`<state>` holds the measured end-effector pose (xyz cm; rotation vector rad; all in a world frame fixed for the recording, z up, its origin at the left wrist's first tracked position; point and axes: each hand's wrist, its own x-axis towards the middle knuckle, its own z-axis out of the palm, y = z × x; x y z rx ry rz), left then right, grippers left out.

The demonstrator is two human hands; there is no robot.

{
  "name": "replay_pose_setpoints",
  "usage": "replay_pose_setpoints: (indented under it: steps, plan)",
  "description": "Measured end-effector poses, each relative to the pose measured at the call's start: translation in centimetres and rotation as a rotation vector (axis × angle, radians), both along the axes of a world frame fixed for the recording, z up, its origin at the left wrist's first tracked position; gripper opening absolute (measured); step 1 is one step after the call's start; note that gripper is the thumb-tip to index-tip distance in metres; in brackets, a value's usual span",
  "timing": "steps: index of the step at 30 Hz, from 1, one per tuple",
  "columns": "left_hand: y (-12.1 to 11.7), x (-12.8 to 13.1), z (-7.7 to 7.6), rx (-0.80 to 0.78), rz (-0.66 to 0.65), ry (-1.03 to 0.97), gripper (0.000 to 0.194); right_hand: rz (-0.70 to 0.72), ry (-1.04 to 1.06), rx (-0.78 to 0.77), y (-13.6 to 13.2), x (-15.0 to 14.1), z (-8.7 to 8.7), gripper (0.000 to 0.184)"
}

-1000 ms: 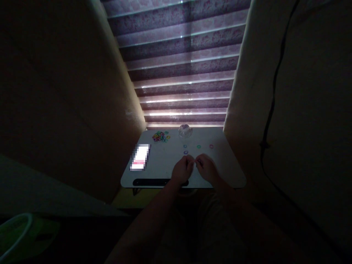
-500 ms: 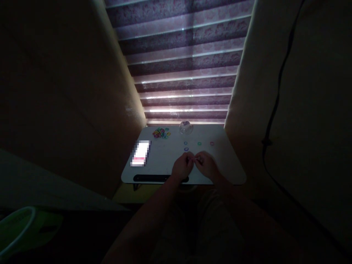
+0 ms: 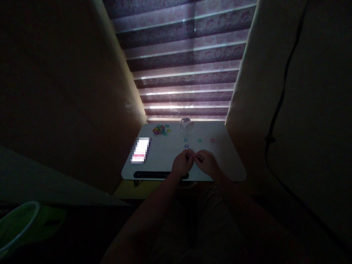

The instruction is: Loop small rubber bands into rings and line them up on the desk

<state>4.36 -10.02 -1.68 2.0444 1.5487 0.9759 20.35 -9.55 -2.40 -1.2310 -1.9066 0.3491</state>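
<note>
My left hand (image 3: 183,162) and my right hand (image 3: 205,162) meet at the fingertips above the near part of the white table (image 3: 162,157). Both are closed in a pinch; whatever lies between the fingers is too small and dark to name. Just beyond the left fingers rests a purple ring (image 3: 186,146), with a blue-green ring (image 3: 186,139) behind it. Farther right are a green ring (image 3: 200,140) and a red ring (image 3: 212,140). A pile of colourful small rings (image 3: 159,130) sits at the far left of the tabletop.
Near the back edge stands a clear rounded container (image 3: 186,124). A phone with a blurred bright screen (image 3: 140,150) lies at the left. Along the front edge runs a black slot strip (image 3: 151,175). Behind is a striped blind (image 3: 187,77); a green basket (image 3: 24,223) is at lower left.
The view has tilted slightly, so the table sits a little higher in the picture. Both hands stay pinched together, with only a slight shift of the fingers.
</note>
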Motion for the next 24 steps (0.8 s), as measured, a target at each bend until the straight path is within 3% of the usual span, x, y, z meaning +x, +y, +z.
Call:
replay_pose_setpoints:
  steps: [14,24]
  plan:
    - [-0.17,-0.17,0.31,-0.012,-0.038,-0.040,0.019,0.001,0.140,-0.026,-0.11,-0.06,0.08,0.013]
    - [-0.29,-0.07,0.52,0.007,-0.062,-0.045,0.020,-0.020,0.069,0.004,0.13,0.01,-0.04,0.006]
